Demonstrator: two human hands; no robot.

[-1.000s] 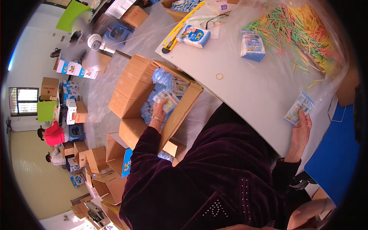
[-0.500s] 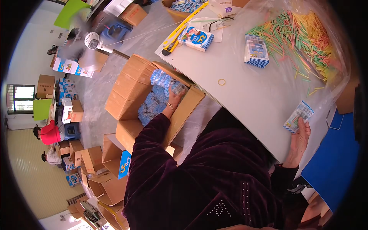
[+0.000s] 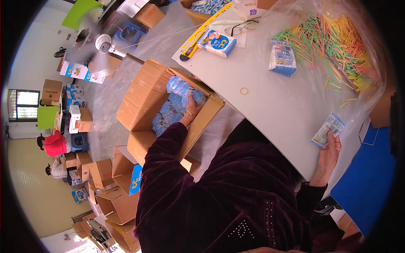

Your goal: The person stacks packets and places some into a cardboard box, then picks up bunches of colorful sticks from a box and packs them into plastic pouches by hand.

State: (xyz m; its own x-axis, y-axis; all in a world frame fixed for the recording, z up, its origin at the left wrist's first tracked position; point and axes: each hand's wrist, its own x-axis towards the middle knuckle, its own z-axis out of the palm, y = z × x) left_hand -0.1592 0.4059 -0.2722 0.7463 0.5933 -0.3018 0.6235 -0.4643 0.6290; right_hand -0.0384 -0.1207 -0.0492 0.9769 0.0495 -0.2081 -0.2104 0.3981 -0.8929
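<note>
Head view. Left hand (image 3: 190, 107): inside open cardboard box (image 3: 143, 97), against blue-and-white packets (image 3: 168, 114); whether it grips any, cannot tell. Right hand (image 3: 330, 154): pinching one striped packet (image 3: 329, 130), thumb on top, at the white table (image 3: 270, 122). On table: packet stack (image 3: 282, 59), printed pack (image 3: 216, 42), rubber band (image 3: 241, 91), eyeglasses (image 3: 241, 28), loose coloured sticks (image 3: 333, 46) upon clear plastic.

The table (image 3: 270, 114) holds 2 packet stacks (image 3: 282, 58), 1 cutter (image 3: 191, 51) and 1 pair of eyeglasses (image 3: 242, 28).
</note>
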